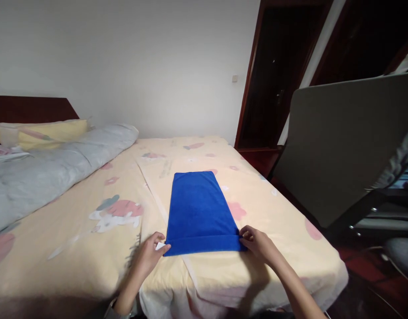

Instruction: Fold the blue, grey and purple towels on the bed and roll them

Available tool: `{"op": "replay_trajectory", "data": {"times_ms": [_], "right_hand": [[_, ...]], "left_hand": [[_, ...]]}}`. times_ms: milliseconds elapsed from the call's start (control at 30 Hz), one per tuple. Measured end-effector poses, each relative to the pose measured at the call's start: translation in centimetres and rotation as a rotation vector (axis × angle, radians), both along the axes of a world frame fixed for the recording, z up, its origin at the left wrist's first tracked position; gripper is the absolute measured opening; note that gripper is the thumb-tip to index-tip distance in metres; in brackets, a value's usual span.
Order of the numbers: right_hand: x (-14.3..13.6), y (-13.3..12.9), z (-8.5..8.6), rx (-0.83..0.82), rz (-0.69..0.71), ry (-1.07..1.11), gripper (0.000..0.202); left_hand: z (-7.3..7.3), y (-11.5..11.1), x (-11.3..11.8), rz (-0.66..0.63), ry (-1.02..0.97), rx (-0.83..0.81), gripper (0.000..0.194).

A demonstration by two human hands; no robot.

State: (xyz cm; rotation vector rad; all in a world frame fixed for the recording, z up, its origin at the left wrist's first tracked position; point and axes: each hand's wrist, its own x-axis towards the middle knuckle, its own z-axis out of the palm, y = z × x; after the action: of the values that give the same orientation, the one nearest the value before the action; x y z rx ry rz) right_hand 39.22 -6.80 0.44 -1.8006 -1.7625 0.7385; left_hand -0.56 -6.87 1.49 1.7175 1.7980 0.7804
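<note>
A blue towel (199, 204) lies flat on the bed, its near edge folded over into a narrow band. My left hand (151, 253) pinches the left end of that band, where a small white tag sticks out by the thumb. At the opposite end, my right hand (257, 241) has its thumb and fingertips closed on the corner of the fold. The far part of the towel rests smooth on the sheet.
The bed has a yellow patterned sheet (124, 261). A rolled grey-white quilt (64, 155) and a yellow pillow (57, 133) lie at the left. Past the bed's right edge stands a large grey panel (330, 146); a dark door (280, 79) is behind.
</note>
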Motion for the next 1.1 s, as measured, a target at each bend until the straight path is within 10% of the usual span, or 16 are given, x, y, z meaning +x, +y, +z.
{"op": "replay_trajectory", "data": {"times_ms": [133, 333, 1100], "right_hand": [[0.1, -0.9, 2.1, 0.137, 0.145, -0.028, 0.016], [0.1, -1.4, 1.9, 0.134, 0.35, -0.006, 0.041], [-0.1, 5.4, -1.7, -0.074, -0.201, 0.487, 0.024]], "left_hand": [[1.5, -0.5, -0.5, -0.171, 0.082, 0.237, 0.019], [1.2, -0.5, -1.2, -0.414, 0.071, 0.171, 0.033], [0.7, 4.6, 1.0, 0.016, 0.071, 0.049, 0.029]]}}
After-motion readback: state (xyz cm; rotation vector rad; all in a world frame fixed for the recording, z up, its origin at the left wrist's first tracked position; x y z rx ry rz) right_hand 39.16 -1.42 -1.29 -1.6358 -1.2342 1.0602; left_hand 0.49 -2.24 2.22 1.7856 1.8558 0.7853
